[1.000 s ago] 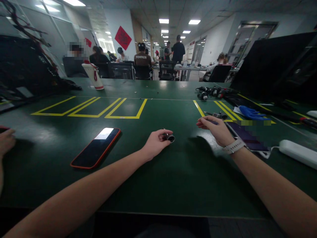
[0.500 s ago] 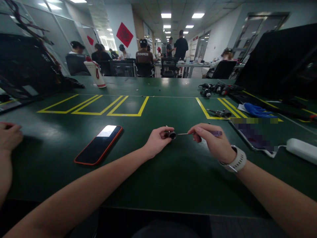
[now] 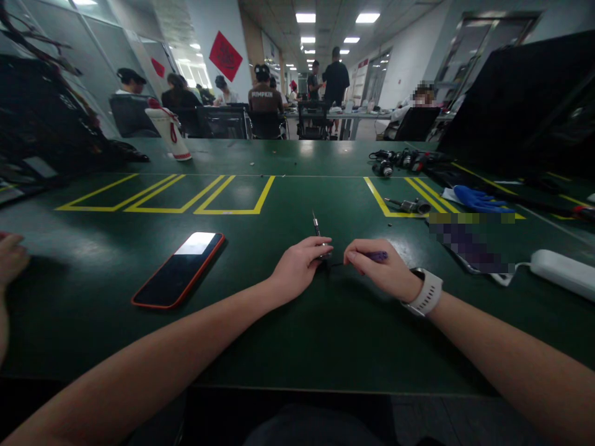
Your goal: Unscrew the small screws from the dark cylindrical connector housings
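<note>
My left hand [image 3: 297, 267] rests on the green table [image 3: 297, 334], fingers closed round a small metal part [image 3: 324, 249] from which a thin metal pin [image 3: 315, 223] sticks up and away. Just to its right, my right hand [image 3: 379, 272], with a white watch on the wrist, pinches a thin purple-handled tool [image 3: 374, 255] whose tip points at the part. The two hands nearly touch at the table's middle.
A black phone in an orange case [image 3: 179, 277] lies left of my left hand. Another person's hand [image 3: 10, 259] is at the far left edge. A tablet and white power strip [image 3: 560, 273] lie at right; blue glove [image 3: 478, 200], metal parts [image 3: 409, 205], white bottle [image 3: 167, 133] farther back.
My right hand has moved left from beside the yellow line, bringing the purple tool to the part in my left hand. The part is now tilted, its pin pointing up and away.
</note>
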`<state>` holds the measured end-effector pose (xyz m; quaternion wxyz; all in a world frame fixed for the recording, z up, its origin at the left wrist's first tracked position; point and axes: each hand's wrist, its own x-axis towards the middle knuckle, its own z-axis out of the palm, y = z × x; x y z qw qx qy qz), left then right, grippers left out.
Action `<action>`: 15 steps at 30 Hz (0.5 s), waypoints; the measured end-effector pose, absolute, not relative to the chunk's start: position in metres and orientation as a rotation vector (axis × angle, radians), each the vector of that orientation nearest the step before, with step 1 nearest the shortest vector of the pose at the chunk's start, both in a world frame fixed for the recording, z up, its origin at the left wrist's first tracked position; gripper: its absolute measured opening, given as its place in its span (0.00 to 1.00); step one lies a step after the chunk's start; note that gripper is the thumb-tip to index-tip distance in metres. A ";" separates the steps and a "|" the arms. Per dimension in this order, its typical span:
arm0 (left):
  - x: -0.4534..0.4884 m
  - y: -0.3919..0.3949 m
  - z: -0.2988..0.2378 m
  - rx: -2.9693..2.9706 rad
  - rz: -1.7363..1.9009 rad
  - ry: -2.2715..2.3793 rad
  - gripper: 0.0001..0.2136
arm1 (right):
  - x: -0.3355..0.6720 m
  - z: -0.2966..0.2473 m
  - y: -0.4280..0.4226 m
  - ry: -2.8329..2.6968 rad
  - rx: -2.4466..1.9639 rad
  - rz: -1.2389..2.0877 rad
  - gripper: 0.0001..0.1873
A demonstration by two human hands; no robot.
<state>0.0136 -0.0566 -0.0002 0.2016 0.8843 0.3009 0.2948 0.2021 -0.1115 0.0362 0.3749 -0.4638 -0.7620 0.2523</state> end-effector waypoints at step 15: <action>0.012 -0.052 0.007 2.074 0.922 0.925 0.18 | 0.202 0.035 -0.112 -1.831 -1.176 0.610 0.13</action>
